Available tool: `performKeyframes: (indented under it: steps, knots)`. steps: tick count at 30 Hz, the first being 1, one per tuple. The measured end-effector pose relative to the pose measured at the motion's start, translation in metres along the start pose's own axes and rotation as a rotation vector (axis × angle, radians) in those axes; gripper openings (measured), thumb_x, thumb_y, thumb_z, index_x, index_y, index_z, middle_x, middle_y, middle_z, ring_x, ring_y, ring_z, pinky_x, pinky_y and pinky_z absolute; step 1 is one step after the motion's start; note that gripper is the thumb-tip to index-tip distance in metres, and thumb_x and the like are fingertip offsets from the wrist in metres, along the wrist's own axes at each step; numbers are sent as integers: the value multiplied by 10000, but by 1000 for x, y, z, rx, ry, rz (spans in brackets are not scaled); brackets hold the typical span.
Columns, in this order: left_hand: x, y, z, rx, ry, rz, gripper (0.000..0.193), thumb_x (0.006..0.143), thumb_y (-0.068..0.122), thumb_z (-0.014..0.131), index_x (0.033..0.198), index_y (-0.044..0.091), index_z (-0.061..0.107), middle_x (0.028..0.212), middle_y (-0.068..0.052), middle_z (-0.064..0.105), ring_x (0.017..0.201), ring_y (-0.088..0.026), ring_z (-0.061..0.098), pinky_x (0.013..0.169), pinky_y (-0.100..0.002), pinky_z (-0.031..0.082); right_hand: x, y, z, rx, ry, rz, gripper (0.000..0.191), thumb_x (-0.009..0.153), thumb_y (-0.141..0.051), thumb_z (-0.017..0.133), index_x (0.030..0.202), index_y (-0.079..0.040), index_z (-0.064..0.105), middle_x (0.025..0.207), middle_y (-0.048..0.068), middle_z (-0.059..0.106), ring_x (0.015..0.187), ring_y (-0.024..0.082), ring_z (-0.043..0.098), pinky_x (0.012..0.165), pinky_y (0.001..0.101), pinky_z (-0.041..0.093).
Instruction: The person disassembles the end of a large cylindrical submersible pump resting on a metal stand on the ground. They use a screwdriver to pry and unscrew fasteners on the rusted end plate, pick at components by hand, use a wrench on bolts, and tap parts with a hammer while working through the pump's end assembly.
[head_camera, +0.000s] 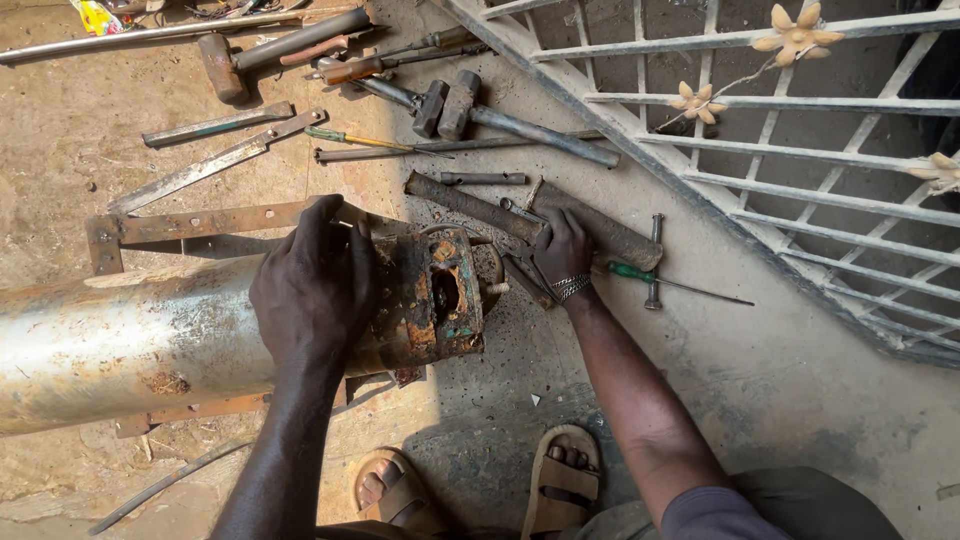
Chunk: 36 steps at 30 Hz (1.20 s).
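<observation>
Crouching over a dusty concrete floor (760, 380), I press my left hand (315, 285) flat, fingers spread, on top of a rusted metal block (430, 295) fitted to the end of a long steel pipe (110, 340), which lies sideways across a rusty angle-iron frame (190, 222). My right hand (562, 250) reaches just past the block's end, fingers curled down onto a pair of pliers (528, 275) lying against a thick rusty bar (590, 225); whether it has them gripped I cannot tell. A green-handled screwdriver (665, 280) lies just beside that wrist. I judge the pipe and block heavy, stiff and rough with flaking rust, unlikely to slip, best steadied from above or taken around the block's square sides. Hammers (455, 105), chisels and loose rods lie scattered further off, near a white metal gate (800, 170) lying flat. My sandalled feet (480, 485) show at the lower edge.
</observation>
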<state>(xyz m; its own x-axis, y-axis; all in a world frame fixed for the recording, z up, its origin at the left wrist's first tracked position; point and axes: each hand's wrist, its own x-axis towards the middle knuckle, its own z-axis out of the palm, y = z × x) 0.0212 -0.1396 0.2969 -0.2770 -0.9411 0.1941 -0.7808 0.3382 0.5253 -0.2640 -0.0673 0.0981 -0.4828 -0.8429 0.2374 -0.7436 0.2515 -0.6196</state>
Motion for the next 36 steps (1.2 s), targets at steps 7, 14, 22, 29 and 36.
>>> performKeyframes:
  steps: [7, 14, 22, 29, 36]
  knots:
    - [-1, -3, 2, -17, -1, -3, 303, 1013, 278, 675, 1272, 123, 647, 936, -117, 774, 829, -310, 750, 762, -460, 558, 29, -50, 16, -236, -368, -82, 348, 794, -248, 736, 1127, -144, 724, 1122, 107, 727, 933, 364, 720, 804, 566, 564]
    - [-1, -4, 3, -17, -18, -5, 314, 1005, 266, 682, 1274, 107, 649, 875, -89, 769, 815, -297, 742, 757, -464, 542, -50, -52, -3, -514, -452, 22, 399, 874, -266, 710, 1208, -56, 653, 1206, 188, 606, 1027, 387, 652, 773, 544, 550]
    - [1, -4, 1, -59, 35, 27, 318, 983, 270, 673, 1248, 96, 649, 850, -76, 762, 768, -280, 731, 747, -452, 538, -48, -64, 1, -428, -571, 167, 216, 990, -208, 583, 1151, -68, 611, 1192, 216, 637, 981, 402, 683, 803, 530, 576]
    - [4, -10, 6, -66, 56, 18, 294, 1012, 288, 603, 1240, 102, 610, 858, -126, 742, 760, -307, 723, 746, -461, 529, 20, -99, -121, 552, -80, -224, 638, 1087, -33, 632, 1517, -140, 173, 1238, 228, 681, 1098, 297, 774, 915, 395, 657]
    - [-5, -12, 5, -221, 389, 123, 291, 1018, 192, 604, 1295, 103, 617, 990, -111, 760, 896, -275, 738, 814, -422, 520, 6, -244, -196, 443, -115, -958, 601, 1051, -81, 705, 1464, -193, 284, 1042, 145, 697, 964, 223, 771, 886, 369, 659]
